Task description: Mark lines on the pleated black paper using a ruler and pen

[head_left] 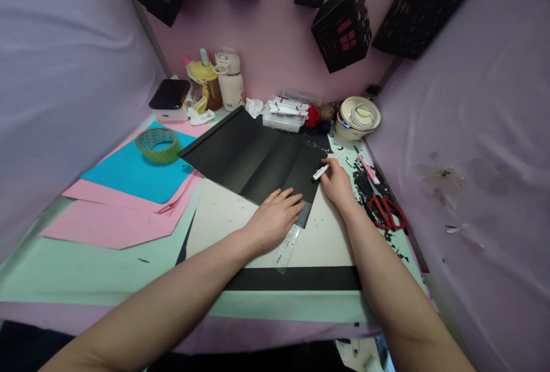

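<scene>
Single view, head-worn cam, looking forward and down over the table (86,280) from the near edge. Wide lens: strong bowing at the sides, draped walls curve in. Both forearms enter from the bottom, left hand (275,217) and right hand (339,186) near centre frame, close range. Far pink wall fills the top. No second view to overlap.

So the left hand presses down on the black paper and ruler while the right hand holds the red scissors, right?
Not quite. The head view shows the right hand holding a white pen, not the scissors, which lie untouched on the table to its right. The rest holds: the left hand presses flat on the black paper and the ruler.
</scene>
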### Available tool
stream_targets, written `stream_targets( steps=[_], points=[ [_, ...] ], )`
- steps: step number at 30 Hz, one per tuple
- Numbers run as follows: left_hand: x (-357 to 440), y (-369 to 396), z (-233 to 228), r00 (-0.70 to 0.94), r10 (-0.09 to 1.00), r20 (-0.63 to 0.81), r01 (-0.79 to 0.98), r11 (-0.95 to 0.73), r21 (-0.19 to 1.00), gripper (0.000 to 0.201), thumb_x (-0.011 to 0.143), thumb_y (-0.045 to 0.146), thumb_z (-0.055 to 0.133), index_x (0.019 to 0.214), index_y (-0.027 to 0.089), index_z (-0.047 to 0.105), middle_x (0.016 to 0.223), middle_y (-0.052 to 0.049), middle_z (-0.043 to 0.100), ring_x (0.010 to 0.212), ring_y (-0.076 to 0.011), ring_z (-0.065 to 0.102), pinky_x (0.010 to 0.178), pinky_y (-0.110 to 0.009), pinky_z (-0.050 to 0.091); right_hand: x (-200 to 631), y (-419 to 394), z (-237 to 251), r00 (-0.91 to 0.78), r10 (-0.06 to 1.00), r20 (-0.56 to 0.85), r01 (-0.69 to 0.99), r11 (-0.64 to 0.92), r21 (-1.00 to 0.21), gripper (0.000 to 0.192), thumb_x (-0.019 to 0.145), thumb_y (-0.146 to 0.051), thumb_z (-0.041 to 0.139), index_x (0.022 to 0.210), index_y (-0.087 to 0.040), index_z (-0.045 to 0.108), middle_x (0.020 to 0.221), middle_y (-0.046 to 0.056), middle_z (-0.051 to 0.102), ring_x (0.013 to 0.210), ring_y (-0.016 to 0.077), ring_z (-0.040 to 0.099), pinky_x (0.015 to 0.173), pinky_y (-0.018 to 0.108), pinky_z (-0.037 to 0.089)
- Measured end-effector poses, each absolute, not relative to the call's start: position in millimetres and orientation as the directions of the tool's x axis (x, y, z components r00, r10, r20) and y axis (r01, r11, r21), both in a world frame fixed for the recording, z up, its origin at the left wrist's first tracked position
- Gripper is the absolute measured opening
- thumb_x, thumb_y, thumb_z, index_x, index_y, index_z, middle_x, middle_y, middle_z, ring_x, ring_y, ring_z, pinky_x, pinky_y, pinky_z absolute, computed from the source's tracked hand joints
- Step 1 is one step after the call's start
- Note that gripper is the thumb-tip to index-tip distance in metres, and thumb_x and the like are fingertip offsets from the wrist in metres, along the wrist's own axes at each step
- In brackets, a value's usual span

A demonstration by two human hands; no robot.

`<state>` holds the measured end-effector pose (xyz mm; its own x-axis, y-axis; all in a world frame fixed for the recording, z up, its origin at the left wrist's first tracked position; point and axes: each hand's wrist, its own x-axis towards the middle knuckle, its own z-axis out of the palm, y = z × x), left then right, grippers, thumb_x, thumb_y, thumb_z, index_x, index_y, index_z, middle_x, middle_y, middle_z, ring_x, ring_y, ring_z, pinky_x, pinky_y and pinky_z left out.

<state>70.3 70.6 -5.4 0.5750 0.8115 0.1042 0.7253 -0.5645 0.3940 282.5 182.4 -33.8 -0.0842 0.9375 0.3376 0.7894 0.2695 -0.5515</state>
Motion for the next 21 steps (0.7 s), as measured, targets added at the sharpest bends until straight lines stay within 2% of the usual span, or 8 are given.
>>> stream_targets(
  steps=[11,17,21],
  points=[
    [69.8,72.2,-9.6,0.567,0.815,0.115,0.746,-0.568,0.348,0.037,0.098,0.027,0.039,0.132,0.023,0.055,0.145,-0.005,0.048,0.139,-0.0248,0.035,0.115,-0.044,0.022,282.5,182.1,-34.3,-0.094,0.938,0.334,0.797,0.272,-0.539,0.038,0.078,-0.019,0.048,0.115,-0.022,0.057,0.11,0.01,0.068,0.096,0.0289,0.06,0.086,0.044,0.045],
    [71.3,73.0,-7.5,0.51,0.854,0.104,0.798,-0.515,0.312,0.038,0.097,0.032,0.044,0.132,0.02,0.056,0.147,-0.009,0.046,0.139,-0.0266,0.035,0.112,-0.042,0.031,281.1,181.2,-33.3,-0.095,0.941,0.326,0.813,0.262,-0.521,0.037,0.079,-0.02,0.048,0.115,-0.022,0.057,0.108,0.01,0.068,0.094,0.0296,0.06,0.085,0.044,0.046],
    [69.9,72.8,-7.6,0.49,0.865,0.108,0.824,-0.5,0.268,0.039,0.098,0.034,0.043,0.133,0.021,0.055,0.147,-0.008,0.045,0.139,-0.0283,0.033,0.112,-0.042,0.03,281.3,181.9,-34.3,-0.1,0.937,0.336,0.806,0.274,-0.525,0.037,0.079,-0.02,0.048,0.114,-0.022,0.057,0.108,0.01,0.068,0.095,0.03,0.061,0.086,0.045,0.046]
  ],
)
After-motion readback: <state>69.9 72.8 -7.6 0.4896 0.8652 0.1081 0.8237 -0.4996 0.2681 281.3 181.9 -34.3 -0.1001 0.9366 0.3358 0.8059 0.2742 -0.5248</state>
